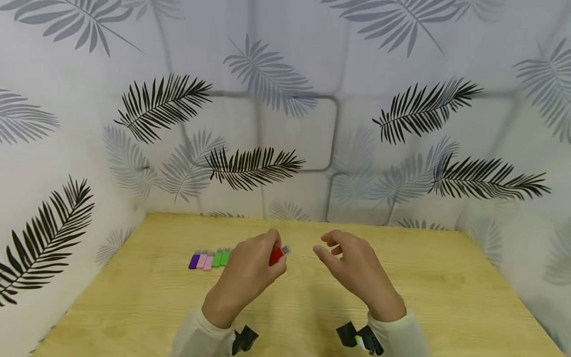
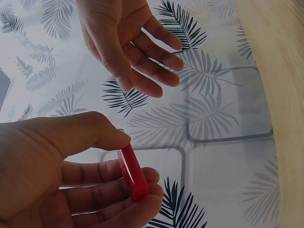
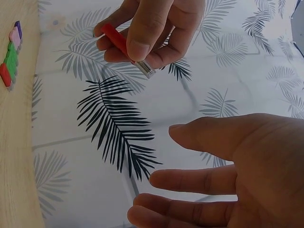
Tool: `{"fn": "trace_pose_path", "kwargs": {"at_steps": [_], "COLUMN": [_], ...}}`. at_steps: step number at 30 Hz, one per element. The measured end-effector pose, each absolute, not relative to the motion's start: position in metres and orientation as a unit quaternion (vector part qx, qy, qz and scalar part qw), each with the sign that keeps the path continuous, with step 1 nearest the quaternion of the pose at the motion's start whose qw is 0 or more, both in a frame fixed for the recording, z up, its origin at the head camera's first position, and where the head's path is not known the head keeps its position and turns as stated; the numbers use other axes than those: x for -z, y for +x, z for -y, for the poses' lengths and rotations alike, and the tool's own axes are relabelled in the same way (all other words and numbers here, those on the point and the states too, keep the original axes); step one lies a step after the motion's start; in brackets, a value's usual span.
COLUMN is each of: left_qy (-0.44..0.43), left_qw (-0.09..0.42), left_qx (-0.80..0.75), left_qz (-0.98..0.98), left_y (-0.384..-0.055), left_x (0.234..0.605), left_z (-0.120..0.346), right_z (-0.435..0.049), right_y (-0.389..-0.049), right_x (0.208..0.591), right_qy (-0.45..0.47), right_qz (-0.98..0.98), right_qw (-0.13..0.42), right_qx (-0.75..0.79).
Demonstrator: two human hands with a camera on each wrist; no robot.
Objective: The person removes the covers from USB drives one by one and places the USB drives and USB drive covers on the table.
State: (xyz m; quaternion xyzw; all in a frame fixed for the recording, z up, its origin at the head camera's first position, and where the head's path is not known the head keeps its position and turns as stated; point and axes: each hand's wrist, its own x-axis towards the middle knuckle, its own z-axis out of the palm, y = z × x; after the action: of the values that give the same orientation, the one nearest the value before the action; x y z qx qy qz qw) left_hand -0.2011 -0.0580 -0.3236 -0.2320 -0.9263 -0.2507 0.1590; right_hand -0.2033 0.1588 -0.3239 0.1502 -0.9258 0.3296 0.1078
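My left hand (image 1: 252,263) pinches a red USB stick (image 1: 276,256) between thumb and fingers, above the table. Its clear-capped metal plug points toward my right hand, as the right wrist view shows with the silver end (image 3: 145,69). To the right, my right hand (image 1: 352,265) is held in the air with fingers loosely bent and nothing in them. Left of my left hand, a row of USB sticks lies on the table: a purple one (image 1: 194,261), two pink ones (image 1: 205,262) and two green ones (image 1: 221,258). Another red stick (image 3: 5,74) ends the row in the right wrist view.
The wooden table (image 1: 147,297) runs back to a pale curtain (image 1: 290,124) with a leaf print, which also hangs along both sides. Black wrist cameras (image 1: 244,340) sit at both cream sleeves.
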Motion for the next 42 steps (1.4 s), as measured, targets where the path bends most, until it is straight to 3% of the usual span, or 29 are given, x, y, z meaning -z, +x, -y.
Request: {"fn": "trace_pose_path", "kwargs": {"at_steps": [24,42], "left_qy": [-0.254,-0.329], "left_qw": [0.163,0.218], "left_qx": [0.26,0.241], "left_qz": [0.917,0.886], "left_y": [-0.195,-0.183], "left_x": [0.324,0.317], "left_z": [0.058,0.054], "right_z": [-0.15,-0.134], "right_y": [-0.2,-0.193], "right_x": [0.327,0.32], "right_qy": [0.171,0.273], "right_qz": [0.909,0.859], "right_qw": [0.117,0.031], "right_qx": [-0.363,-0.431]}}
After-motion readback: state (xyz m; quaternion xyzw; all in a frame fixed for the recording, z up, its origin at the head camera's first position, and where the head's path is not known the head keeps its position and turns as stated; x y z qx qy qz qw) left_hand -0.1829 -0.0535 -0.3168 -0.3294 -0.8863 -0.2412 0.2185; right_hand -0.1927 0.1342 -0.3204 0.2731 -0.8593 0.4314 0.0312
